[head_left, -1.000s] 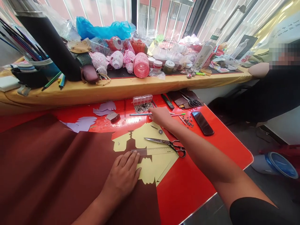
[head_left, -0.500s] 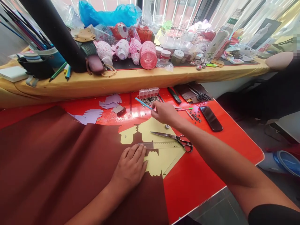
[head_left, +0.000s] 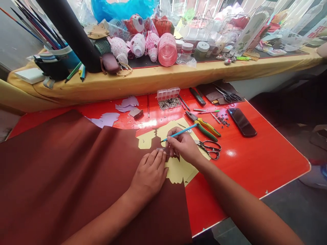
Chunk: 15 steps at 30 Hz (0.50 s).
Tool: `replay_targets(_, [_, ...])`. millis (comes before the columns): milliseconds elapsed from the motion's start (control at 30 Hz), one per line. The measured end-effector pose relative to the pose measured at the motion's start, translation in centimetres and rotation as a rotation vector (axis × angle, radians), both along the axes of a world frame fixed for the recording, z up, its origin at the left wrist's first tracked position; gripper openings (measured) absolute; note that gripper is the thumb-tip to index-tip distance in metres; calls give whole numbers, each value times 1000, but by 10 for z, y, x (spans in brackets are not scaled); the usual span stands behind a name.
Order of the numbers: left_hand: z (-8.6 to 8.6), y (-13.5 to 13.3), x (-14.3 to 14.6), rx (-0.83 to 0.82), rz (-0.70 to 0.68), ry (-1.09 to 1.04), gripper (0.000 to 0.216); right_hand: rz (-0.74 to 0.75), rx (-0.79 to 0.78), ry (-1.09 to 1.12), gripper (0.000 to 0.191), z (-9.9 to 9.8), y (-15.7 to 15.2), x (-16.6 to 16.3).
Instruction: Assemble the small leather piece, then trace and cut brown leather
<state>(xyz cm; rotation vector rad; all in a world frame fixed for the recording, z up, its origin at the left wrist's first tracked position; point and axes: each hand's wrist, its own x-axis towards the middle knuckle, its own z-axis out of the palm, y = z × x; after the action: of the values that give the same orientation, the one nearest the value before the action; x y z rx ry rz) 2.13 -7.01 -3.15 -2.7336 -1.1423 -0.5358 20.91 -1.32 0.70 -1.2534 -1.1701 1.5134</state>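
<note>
My left hand (head_left: pixel 149 172) lies flat, fingers stretched out, on the large brown sheet (head_left: pixel 76 177). Its fingertips press on a clear ruler (head_left: pixel 160 149), most of which is hidden. My right hand (head_left: pixel 182 143) is closed around a blue pencil (head_left: pixel 182 130), tilted with its dark tip down at the cut edge of the brown sheet, just beyond the ruler. Yellow paper (head_left: pixel 175 170) shows through the cut-outs and lies under my right hand. Partly behind that hand are large scissors (head_left: pixel 211 146). Pliers with green and yellow handles (head_left: pixel 201 126) rest just beyond it.
Across the red table (head_left: pixel 245 163) lie a phone (head_left: pixel 241 122), a clear box of small metal pieces (head_left: pixel 169 98), a dark cutter (head_left: pixel 197 96), black scissors (head_left: pixel 230 95) and purple paper scraps (head_left: pixel 108 119). A shelf with yellow cloth (head_left: pixel 143 78) holds jars and craft pieces.
My right hand has come down and toward me with the pencil, from near the clear box to the ruler. The pliers now show. My left hand stays on the ruler; the view has shifted.
</note>
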Motion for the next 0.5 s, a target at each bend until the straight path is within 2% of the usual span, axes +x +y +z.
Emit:
replay_targets(233, [1, 0, 0, -3, 2, -20, 41, -15, 149, -169, 34, -18, -4, -13])
replay_targets(367, [2, 0, 0, -20, 11, -7, 43, -63, 138, -183, 36, -24, -5, -13])
replay_targets(500, [1, 0, 0, -30, 4, 8, 45, -42, 148, -247, 35, -26, -4, -12])
